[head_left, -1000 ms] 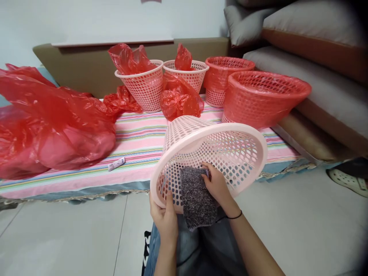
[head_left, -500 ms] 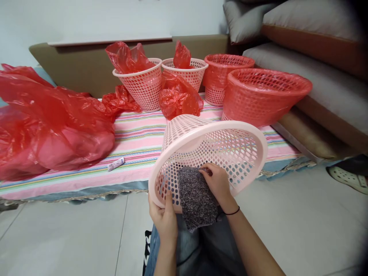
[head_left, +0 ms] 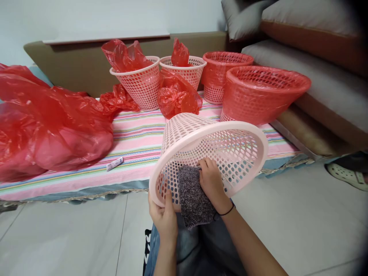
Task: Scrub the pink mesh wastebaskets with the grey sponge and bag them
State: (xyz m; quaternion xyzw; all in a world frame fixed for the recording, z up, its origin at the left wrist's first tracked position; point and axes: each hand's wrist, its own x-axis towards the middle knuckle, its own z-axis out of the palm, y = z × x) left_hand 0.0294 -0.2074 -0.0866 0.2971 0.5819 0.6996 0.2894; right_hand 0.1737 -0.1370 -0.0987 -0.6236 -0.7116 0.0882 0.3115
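Note:
A pale pink perforated plastic basket (head_left: 244, 132) lies tilted on its side over my lap, its opening toward me. My left hand (head_left: 163, 218) grips its near rim from below, thumb over the edge. My right hand (head_left: 211, 182) is closed on a grey fuzzy cloth (head_left: 192, 197) and presses it against the inside wall of the basket near the rim. The cloth hangs down over the rim toward my jeans.
A striped pink mat (head_left: 135, 142) holds two pink baskets (head_left: 140, 82) with red plastic bags, two red-lined baskets (head_left: 261, 92), a crumpled red bag (head_left: 176, 97), a large red bag (head_left: 48, 122) at left and a small tube (head_left: 114, 164). Cushions (head_left: 313, 65) at right, a white shoe (head_left: 346, 174).
My right hand with the cloth has slid slightly up and left along the basket's inner wall. The left hand keeps its hold on the rim.

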